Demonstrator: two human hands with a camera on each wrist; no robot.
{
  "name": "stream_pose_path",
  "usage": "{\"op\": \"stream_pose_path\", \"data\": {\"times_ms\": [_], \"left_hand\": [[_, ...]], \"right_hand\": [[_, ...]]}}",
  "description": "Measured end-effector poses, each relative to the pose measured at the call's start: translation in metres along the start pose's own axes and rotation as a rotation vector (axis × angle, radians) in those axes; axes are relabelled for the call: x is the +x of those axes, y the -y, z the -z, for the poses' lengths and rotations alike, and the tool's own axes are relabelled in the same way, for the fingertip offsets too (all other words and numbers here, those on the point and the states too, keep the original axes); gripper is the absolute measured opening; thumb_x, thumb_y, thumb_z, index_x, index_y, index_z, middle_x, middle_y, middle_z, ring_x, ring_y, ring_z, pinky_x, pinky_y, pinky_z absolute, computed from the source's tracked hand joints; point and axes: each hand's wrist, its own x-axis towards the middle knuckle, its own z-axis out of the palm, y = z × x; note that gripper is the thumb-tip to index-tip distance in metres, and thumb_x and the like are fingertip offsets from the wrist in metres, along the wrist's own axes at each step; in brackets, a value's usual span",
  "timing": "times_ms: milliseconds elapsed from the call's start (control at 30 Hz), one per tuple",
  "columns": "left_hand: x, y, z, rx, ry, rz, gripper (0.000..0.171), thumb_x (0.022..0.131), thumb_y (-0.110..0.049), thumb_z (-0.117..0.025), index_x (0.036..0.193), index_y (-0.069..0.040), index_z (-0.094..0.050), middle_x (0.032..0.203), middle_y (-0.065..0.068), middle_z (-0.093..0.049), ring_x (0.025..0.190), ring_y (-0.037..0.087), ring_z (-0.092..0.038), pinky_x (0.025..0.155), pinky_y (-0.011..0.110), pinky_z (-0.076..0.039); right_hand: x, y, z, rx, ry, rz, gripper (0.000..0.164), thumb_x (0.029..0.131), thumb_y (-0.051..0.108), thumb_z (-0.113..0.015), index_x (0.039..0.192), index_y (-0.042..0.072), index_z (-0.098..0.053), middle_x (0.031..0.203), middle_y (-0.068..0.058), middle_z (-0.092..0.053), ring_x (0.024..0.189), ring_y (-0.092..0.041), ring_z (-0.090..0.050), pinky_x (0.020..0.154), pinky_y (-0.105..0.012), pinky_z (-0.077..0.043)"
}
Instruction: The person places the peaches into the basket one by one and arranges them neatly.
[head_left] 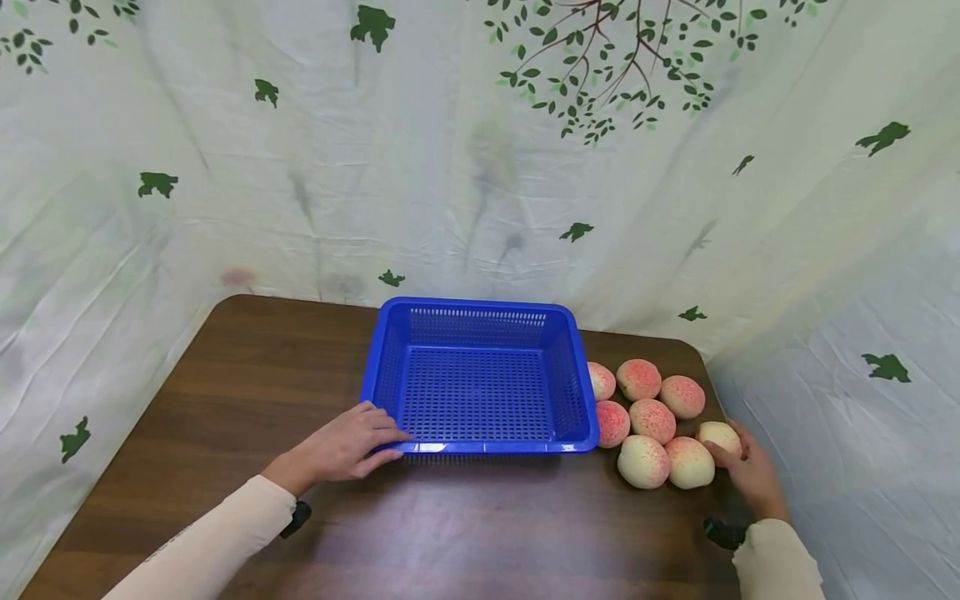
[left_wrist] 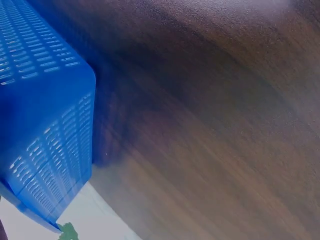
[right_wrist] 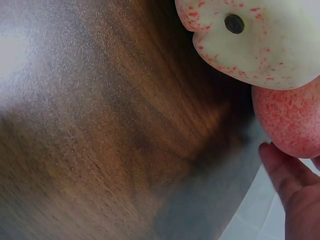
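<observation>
Nearest, pale cloth sleeves (head_left: 202, 537) reach in over a table (head_left: 480, 525) with dark streaked wood grain and a dull sheen. The right hand (head_left: 756, 475) pinches a rounded, cream-topped peach (head_left: 716, 435) between thumb and fingers by the table's right edge. The left hand (head_left: 345, 442) grips the near-left corner of a blue plastic basket (head_left: 495, 447), fingers close together over the rim, thumb against the outside. Seven more peaches (head_left: 652, 421), plump and speckled from cream to coral red, cluster between the basket and the right hand; up close, one bears a dark round spot. The basket is rectangular, with slotted walls and a latticed floor. Behind everything hangs creased whitish fabric (head_left: 435, 192), printed with ragged green leaves (head_left: 372, 25) and thin reddish-brown branches (head_left: 637, 37).
</observation>
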Motion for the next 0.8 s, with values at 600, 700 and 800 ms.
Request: {"op": "stream_pose_path", "data": {"times_ms": [600, 700, 800], "left_hand": [[0.001, -0.001, -0.004, -0.018, -0.016, -0.005, 0.016, 0.083, -0.017, -0.071, 0.097, -0.009, -0.073, 0.084, -0.005, -0.068, 0.078, 0.01, -0.058, 0.069, 0.026, -0.038], [0.002, -0.001, -0.002, -0.028, 0.006, 0.016, 0.016, 0.083, -0.018, -0.071, 0.096, -0.008, -0.074, 0.083, -0.005, -0.068, 0.077, 0.01, -0.059, 0.068, 0.025, -0.037], [0.003, -0.001, -0.001, -0.044, 0.034, 0.042, 0.017, 0.084, -0.019, -0.071, 0.096, -0.008, -0.075, 0.083, -0.005, -0.069, 0.076, 0.01, -0.059, 0.068, 0.025, -0.037]], "right_hand": [[-0.008, 0.0, -0.007, 0.061, -0.224, -0.041, 0.077, 0.092, 0.039, -0.062, 0.149, 0.001, -0.027, 0.142, -0.026, -0.039, 0.117, -0.034, -0.04, 0.09, -0.041, -0.035], [-0.008, 0.005, -0.005, 0.063, -0.259, -0.024, 0.073, 0.093, 0.037, -0.061, 0.149, 0.002, -0.029, 0.141, -0.024, -0.04, 0.116, -0.033, -0.041, 0.092, -0.042, -0.035], [-0.008, 0.015, -0.002, 0.065, -0.291, -0.012, 0.073, 0.094, 0.036, -0.059, 0.15, 0.003, -0.026, 0.145, -0.024, -0.037, 0.122, -0.035, -0.039, 0.097, -0.048, -0.032]]}}
